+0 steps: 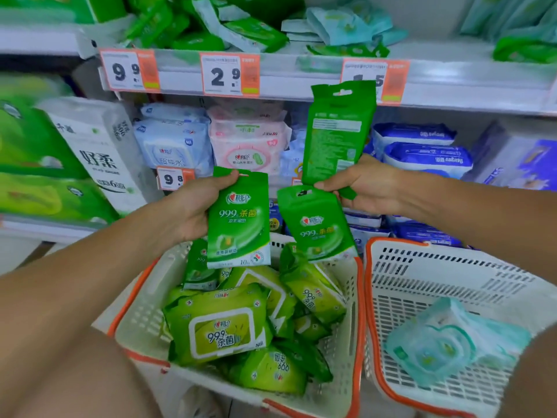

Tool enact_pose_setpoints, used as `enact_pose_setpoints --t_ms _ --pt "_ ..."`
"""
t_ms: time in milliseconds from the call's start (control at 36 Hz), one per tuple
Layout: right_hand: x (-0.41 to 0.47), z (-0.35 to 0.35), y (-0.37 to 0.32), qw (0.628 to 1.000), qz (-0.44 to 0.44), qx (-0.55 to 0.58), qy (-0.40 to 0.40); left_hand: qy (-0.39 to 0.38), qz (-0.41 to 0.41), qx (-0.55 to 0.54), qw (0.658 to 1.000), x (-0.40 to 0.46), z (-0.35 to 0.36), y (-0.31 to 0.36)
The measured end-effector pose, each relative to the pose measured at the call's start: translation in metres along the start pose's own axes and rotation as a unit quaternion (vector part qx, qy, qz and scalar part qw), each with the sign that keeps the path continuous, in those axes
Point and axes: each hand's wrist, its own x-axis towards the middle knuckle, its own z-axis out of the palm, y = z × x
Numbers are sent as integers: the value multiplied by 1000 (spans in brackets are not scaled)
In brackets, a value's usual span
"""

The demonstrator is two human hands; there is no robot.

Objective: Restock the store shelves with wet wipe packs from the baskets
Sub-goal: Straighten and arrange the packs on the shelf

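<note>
Far left of shelf: green tissue bundles point(33, 164) and a white roll pack point(99, 152), upright. Left hand point(193, 206) closed on a small green wipe pack point(239, 218), thumb at its top edge, front label facing camera, held just above the left basket point(135, 321). That basket is white w/ orange rim, holds a pile of lime-green lidded wipe packs point(223, 330) plus a few small green ones. Behind, mid shelf has blue point(174, 140) and pink packs point(250, 140); price tags point(230, 75) on the upper shelf edge point(301, 82). Right hand point(364, 185) pinches two more small green packs: one point(336, 134) pointing up, back side showing, the other point(316, 224) hanging down, front showing. Right basket point(422, 282) touches the left one, nearly bare, w/ one pale teal pack point(446, 342) in it. Dark blue packs point(428, 152) on shelf at right.
</note>
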Motion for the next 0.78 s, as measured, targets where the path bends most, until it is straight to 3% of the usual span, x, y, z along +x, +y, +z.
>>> enact_pose_setpoints --t_ms 222,278,333,361,417,472,528,556,583,694,778 --pt "-3 -2 -22 994 48 25 -92 85 16 141 986 17 -32 6" --pt "0 -2 -17 989 82 -67 -102 116 13 325 938 20 -38 2" --pt "0 1 -7 977 109 -167 -76 154 54 493 855 21 -37 2" --pt "1 3 -2 973 122 -186 -63 143 76 485 859 18 -31 5" --pt "2 9 6 971 135 -195 -33 52 65 310 947 11 -12 10" --pt "1 18 12 955 84 -286 0 -64 30 155 985 4 7 15" --pt "0 26 14 869 -15 -493 35 -134 40 98 985 -1 23 13" --pt "-1 28 18 825 -64 -560 44 -143 62 82 984 -2 31 10" --pt "-1 28 21 806 -98 -582 49 -134 91 68 984 -3 38 8" --pt "-3 20 11 831 -153 -529 76 -76 172 8 982 7 43 13" --pt "-8 9 -9 906 -119 -403 43 -75 187 11 979 13 37 23"
